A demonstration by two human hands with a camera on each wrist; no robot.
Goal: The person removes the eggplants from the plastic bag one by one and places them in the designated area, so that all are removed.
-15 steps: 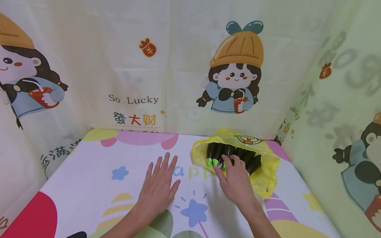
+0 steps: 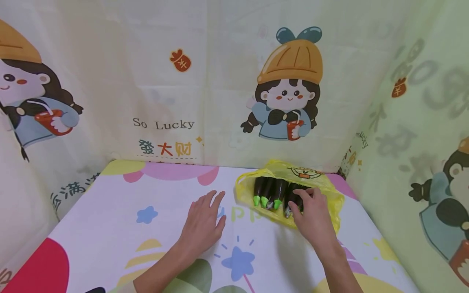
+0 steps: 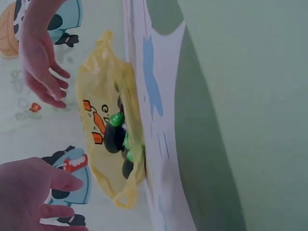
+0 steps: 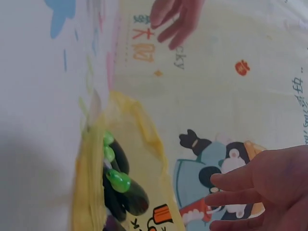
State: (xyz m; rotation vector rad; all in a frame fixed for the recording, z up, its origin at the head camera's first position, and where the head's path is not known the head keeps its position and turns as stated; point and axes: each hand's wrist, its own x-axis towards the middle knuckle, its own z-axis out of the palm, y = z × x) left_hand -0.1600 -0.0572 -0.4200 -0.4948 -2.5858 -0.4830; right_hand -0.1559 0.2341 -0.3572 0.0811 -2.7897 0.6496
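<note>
A yellow plastic bag [image 2: 331, 195] lies at the back right of the table, its mouth facing me. Several dark eggplants [image 2: 280, 191] with bright green or greyish ends lie side by side inside it. Over the right part of the mouth is my right hand [image 2: 316, 213], covering some of the eggplants in the head view. The right wrist view shows this hand [image 4: 274, 192] raised off the bag with its fingers apart and nothing in them. Left of the bag, my left hand [image 2: 202, 221] hovers over the table, fingers loosely bent and empty.
A white tabletop with colourful prints [image 2: 238, 262] lies under both hands. Cloth curtains with cartoon figures [image 2: 289, 97] enclose it at the back and on both sides. The bag sits near the back curtain. A small dark object [image 2: 96, 290] shows at the bottom left edge.
My right hand has shifted right along the bag's mouth, uncovering the middle eggplants. My left hand has moved slightly right, its fingers now more bent. The bag keeps its place.
</note>
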